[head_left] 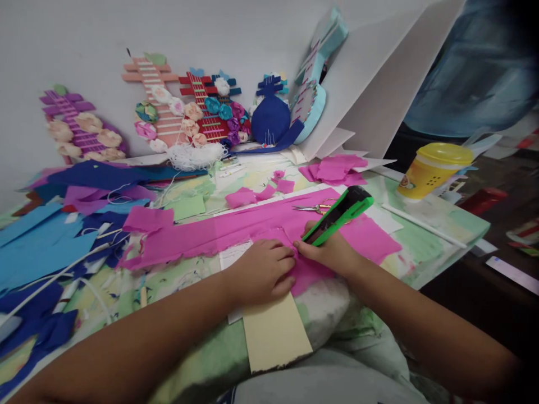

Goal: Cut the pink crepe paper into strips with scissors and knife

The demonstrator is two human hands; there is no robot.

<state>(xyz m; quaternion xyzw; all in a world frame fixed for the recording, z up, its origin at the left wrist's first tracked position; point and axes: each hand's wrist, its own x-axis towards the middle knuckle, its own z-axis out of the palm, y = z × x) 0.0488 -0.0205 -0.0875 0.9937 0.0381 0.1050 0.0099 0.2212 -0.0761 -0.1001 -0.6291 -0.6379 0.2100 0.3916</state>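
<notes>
My left hand point(263, 271) presses with curled fingers on pink crepe paper point(189, 237) and the top of a pale yellow card point(275, 331). What its fingertips hold, if anything, is hidden. Just right of it, my right hand point(330, 252) is wrapped round a green and black stapler or cutter point(343, 213), tilted with its lower end at the pink paper. Gold-handled scissors point(311, 208) lie on the pink strip behind the tool. A white sheet point(236, 255) shows under the paper beside my left hand.
Blue paper point(46, 235) and cords cover the left side. Pink scraps point(337, 168) lie at the back, below decorated instrument shapes point(269, 120) along the wall. A white stick point(423, 225) and a yellow cup point(435, 168) are at the right.
</notes>
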